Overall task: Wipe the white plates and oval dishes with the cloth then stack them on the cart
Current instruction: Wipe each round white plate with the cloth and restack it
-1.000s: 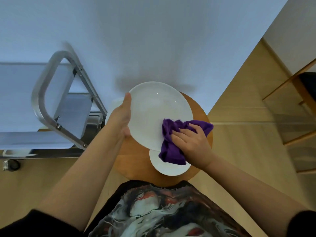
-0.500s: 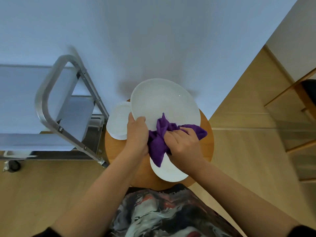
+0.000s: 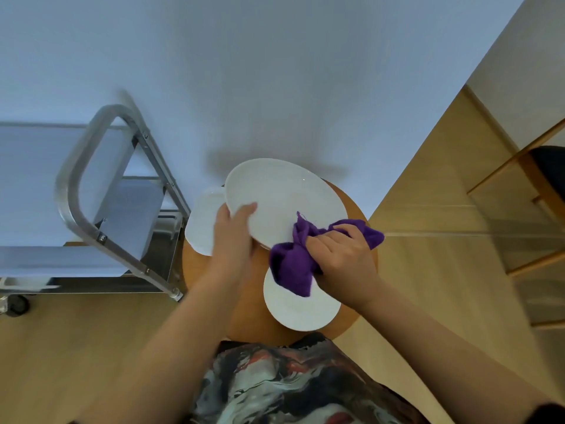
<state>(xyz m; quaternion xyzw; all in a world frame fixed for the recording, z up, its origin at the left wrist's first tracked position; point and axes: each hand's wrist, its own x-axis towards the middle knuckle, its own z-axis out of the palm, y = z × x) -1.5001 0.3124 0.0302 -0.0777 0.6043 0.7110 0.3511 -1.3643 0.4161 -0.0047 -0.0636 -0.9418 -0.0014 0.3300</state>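
While the left hand [image 3: 234, 237] grips the near-left rim of the large oval dish [image 3: 284, 200], thumb on the upper face, the dish is held tilted above the round wooden table [image 3: 244, 307] at frame centre. The right hand [image 3: 342, 258] is clenched around the bunched purple cloth [image 3: 293, 267], which touches the dish's lower right edge and hangs down over the round white plate [image 3: 301, 310] lying on the table's near side. A second white dish [image 3: 203, 221] sits at the table's left edge, partly hidden behind the held dish and the left hand. The metal cart [image 3: 91, 191] occupies the left of the frame (handle loop toward centre, one caster visible at lower left), standing just beside the table. A wooden chair frame [image 3: 535, 185] shows at the right edge on the wood floor [image 3: 428, 209].
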